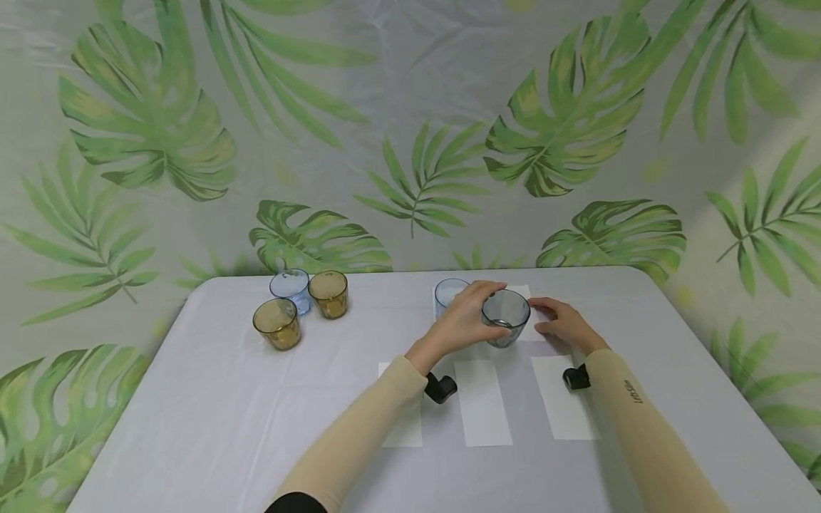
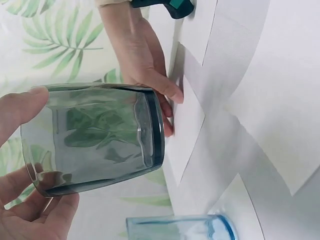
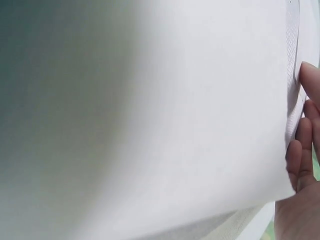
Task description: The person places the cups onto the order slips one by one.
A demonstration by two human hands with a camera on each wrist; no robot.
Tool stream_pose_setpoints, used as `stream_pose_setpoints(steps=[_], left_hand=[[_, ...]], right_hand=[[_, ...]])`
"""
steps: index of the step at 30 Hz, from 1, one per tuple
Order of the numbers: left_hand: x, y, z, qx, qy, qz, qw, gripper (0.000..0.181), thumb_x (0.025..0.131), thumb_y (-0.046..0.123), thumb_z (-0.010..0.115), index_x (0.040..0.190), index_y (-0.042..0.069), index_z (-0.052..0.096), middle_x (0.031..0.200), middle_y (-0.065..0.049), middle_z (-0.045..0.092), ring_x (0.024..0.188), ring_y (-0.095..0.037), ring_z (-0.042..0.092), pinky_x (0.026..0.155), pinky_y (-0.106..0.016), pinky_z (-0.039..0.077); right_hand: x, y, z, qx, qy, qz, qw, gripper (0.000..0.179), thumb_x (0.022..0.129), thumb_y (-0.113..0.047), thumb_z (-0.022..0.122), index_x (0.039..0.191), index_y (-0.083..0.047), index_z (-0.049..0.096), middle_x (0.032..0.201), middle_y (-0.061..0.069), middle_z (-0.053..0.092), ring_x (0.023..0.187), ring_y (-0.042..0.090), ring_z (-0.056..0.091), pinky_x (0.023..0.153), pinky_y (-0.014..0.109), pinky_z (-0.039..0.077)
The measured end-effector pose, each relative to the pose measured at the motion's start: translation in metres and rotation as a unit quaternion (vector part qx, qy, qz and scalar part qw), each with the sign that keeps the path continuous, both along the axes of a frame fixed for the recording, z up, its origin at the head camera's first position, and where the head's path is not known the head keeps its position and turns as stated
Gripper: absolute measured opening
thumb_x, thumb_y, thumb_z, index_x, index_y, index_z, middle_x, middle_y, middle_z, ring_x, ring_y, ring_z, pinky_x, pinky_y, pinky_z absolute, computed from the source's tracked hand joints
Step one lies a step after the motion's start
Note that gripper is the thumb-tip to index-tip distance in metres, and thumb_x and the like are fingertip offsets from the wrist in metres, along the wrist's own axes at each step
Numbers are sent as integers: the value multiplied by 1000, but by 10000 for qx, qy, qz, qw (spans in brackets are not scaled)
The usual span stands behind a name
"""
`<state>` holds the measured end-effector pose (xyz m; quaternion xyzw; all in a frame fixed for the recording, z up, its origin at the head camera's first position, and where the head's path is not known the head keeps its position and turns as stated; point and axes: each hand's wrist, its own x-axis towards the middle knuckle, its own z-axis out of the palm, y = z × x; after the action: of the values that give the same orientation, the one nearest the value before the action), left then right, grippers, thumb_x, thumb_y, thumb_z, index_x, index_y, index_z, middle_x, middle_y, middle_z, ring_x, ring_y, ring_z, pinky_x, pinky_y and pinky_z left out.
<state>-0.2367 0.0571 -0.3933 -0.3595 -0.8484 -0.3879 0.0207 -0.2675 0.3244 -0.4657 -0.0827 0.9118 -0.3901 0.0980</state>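
My left hand (image 1: 457, 324) grips a grey glass tumbler (image 1: 511, 319) near its rim, with the thumb on one side and fingers on the other. In the left wrist view the glass (image 2: 107, 135) is held off the table, its thick base toward the paper. My right hand (image 1: 566, 325) is just right of the glass, its fingers loosely bent at the edge of a white paper sheet (image 2: 187, 130) and holding no glass. Partly behind my left hand stands a light blue glass (image 1: 447, 291) on white paper.
At the back left stand two amber glasses (image 1: 277, 326) and another blue glass (image 1: 291, 285), close together. Three white paper rectangles (image 1: 484, 410) lie in a front row, the left one partly under my left forearm. A leaf-patterned cloth (image 1: 417, 178) hangs behind the table.
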Motion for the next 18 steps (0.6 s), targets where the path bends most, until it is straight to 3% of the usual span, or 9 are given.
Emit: stream_pose_setpoints(steps=[8, 18], left_hand=[[-12, 25, -10, -64, -9, 208, 9998, 75, 78, 25, 81, 141, 6, 45, 139, -8, 47, 126, -18, 44, 101, -24, 38], [-22, 40, -24, -104, -35, 303, 9995, 72, 77, 25, 82, 138, 5, 48, 137, -9, 48, 127, -17, 44, 103, -20, 34]], right_hand=[[-1, 1, 1, 75, -148, -117, 9998, 61, 91, -8, 61, 141, 12, 33, 142, 34, 35, 129, 49, 33, 106, 59, 26], [-1, 1, 1, 69, -189, -137, 9997, 64, 92, -8, 60, 143, 14, 27, 141, 36, 33, 129, 50, 33, 104, 58, 29]])
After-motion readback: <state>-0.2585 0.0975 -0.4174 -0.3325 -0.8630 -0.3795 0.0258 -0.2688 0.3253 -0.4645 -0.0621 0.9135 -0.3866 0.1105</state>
